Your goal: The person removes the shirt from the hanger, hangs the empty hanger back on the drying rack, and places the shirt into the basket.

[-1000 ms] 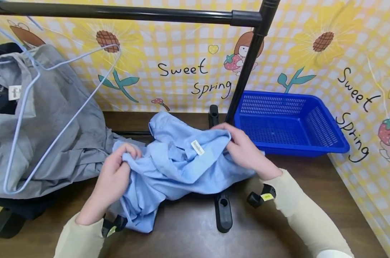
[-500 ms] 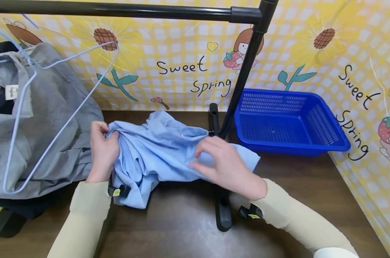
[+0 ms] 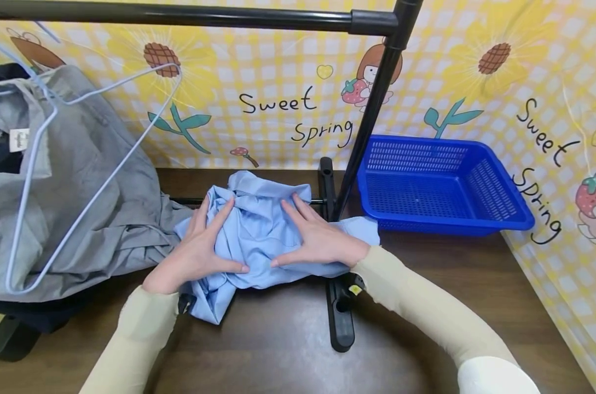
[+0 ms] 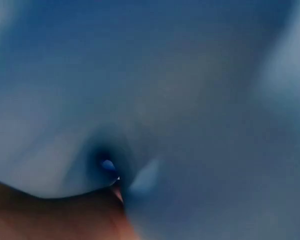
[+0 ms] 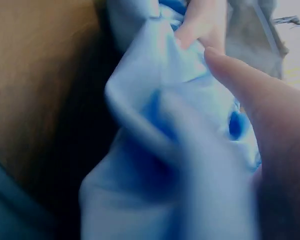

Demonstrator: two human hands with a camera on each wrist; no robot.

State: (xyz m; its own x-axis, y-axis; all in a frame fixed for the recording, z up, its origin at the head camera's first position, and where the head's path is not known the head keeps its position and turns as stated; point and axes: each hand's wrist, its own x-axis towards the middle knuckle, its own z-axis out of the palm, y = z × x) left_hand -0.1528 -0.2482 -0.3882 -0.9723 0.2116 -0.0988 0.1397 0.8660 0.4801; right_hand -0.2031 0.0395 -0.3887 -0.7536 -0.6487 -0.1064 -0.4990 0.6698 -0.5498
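Observation:
A crumpled light blue shirt (image 3: 260, 230) lies over the low black bar of the rack, in the middle of the head view. On its left part rests my left hand (image 3: 196, 254), fingers spread and thumb stretched inward. My right hand (image 3: 319, 239) lies on the right part in the same way, its thumb pointing at the left one. Between the two thumbs shows a narrow strip of cloth. Blurred blue cloth (image 4: 200, 100) fills most of the left wrist view. In the right wrist view, the bunched shirt (image 5: 135, 110) runs below my right thumb (image 5: 235, 75).
A grey shirt (image 3: 96, 180) with dark cloth inside hangs at the left, behind a pale blue hanger (image 3: 93, 219). The black rack post (image 3: 371, 115) rises behind my right hand. A blue plastic basket (image 3: 519, 224) stands on the brown floor at the right.
Both hands first held the shirt by its edges, label showing. The right hand let go, then the left; now both lie spread on the cloth, closer together, and the label is hidden.

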